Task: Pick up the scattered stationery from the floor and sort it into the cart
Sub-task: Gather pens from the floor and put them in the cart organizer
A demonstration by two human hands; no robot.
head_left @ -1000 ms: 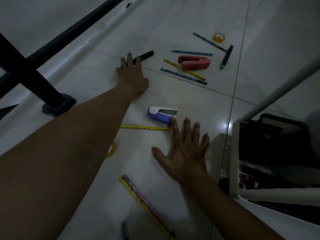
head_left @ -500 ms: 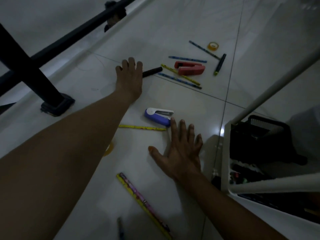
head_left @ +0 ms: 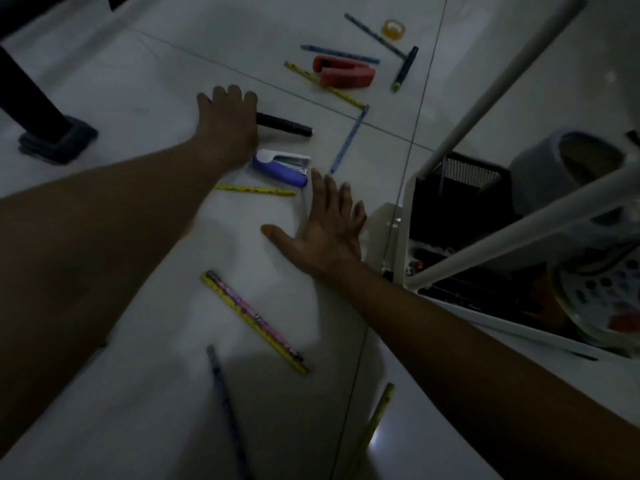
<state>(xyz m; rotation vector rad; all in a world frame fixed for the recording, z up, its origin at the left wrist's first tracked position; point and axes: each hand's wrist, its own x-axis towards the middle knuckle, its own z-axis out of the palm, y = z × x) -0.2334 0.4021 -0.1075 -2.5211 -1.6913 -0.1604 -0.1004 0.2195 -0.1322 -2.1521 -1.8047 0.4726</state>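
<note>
On the far left of the tiled floor (head_left: 145,74) stands a dark furniture leg (head_left: 34,109) on a padded foot, clear of the work. Next to the right, the left hand (head_left: 227,123) lies palm down with its fingers curled over one end of a black marker (head_left: 284,125); whether they have closed round the barrel cannot be told, since the hand hides that end. Judging by the reach, this marker is the item being collected. Just below it sits a blue-and-white stapler (head_left: 282,165), with a yellow pencil (head_left: 256,190) lying flat beside it. Nearer the person, a yellow-and-pink ruler (head_left: 254,322) and a dark pencil (head_left: 225,407) lie untouched, so much of the stationery is yet to be sorted.

Right of the stapler, the right hand (head_left: 325,233) is spread flat on the floor, fingers splayed and holding nothing; it looks placed to prop the body while the other arm stretches forward. Beyond it lie a blue pencil (head_left: 348,140), a red stapler (head_left: 344,76), a second marker (head_left: 404,69) and a roll of tape (head_left: 393,29), well apart from either hand.

At the right edge stands the white cart (head_left: 403,216), close to the propping hand, its black mesh holder (head_left: 460,188) open upward to receive pens.
</note>
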